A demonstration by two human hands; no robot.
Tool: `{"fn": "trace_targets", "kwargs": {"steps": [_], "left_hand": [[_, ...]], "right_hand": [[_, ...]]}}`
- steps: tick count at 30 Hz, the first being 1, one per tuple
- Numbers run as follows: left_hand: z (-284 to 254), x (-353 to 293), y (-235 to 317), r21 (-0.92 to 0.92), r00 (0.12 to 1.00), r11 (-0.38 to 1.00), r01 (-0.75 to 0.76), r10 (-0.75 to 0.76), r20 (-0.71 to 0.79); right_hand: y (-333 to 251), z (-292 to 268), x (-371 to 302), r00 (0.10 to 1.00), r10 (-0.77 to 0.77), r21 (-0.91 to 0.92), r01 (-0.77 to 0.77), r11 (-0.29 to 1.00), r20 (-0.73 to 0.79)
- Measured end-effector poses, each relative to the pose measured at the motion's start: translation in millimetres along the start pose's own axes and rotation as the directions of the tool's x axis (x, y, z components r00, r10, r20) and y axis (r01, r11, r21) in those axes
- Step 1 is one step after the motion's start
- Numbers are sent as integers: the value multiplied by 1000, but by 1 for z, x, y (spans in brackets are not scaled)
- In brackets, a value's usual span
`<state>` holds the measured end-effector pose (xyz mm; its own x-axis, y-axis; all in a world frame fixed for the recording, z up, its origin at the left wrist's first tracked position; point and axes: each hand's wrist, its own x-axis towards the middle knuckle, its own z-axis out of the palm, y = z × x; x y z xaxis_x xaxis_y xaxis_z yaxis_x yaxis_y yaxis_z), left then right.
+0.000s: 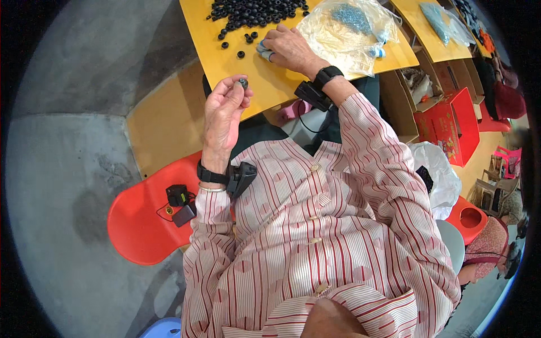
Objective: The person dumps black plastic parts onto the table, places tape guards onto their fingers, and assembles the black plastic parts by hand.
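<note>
My left hand [223,115] is closed in a pinch, holding a small dark round piece [243,83] between thumb and fingers just off the table's near edge. Over the yellow table [265,84], my right hand [294,49] has its fingers curled together, with pale blue covers [264,52] on the fingertips. Whatever those fingers may hold is hidden. A large pile of black ring-like pieces [256,12] spreads beyond both hands, and one loose black piece [241,54] lies between them. Right of my right hand sits an open clear plastic bag [332,42] holding small bluish metallic bits [352,18].
A red chair [141,211] at my left carries small black devices [178,195]. Cardboard boxes [397,112] and a red box [445,127] stand to the right, near a white plastic bag [437,172]. Another yellow table [431,39] and other people are farther right.
</note>
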<state>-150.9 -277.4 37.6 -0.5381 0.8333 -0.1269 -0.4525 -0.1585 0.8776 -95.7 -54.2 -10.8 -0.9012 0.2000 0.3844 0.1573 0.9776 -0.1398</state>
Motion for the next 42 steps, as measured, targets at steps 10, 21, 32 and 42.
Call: {"fn": "trace_targets", "kwargs": {"steps": [10,21,32,42], "left_hand": [[8,11,-8,75,1000,997,13,-11,-25],[14,15,-16,128,997,992,-17,27,-75],[28,26,-12,249,982,963,-100,136,-131],[45,25,-17,318,959,916,-246,278,-58]], "right_hand": [[-4,5,-11,978,-179,-120,166,979,-110],[-9,2,-20,983,-135,163,154,975,-124],[-24,-62,-45,942,64,513,122,850,-330],[-50,-106,-50,906,-274,55,307,950,-322]]}}
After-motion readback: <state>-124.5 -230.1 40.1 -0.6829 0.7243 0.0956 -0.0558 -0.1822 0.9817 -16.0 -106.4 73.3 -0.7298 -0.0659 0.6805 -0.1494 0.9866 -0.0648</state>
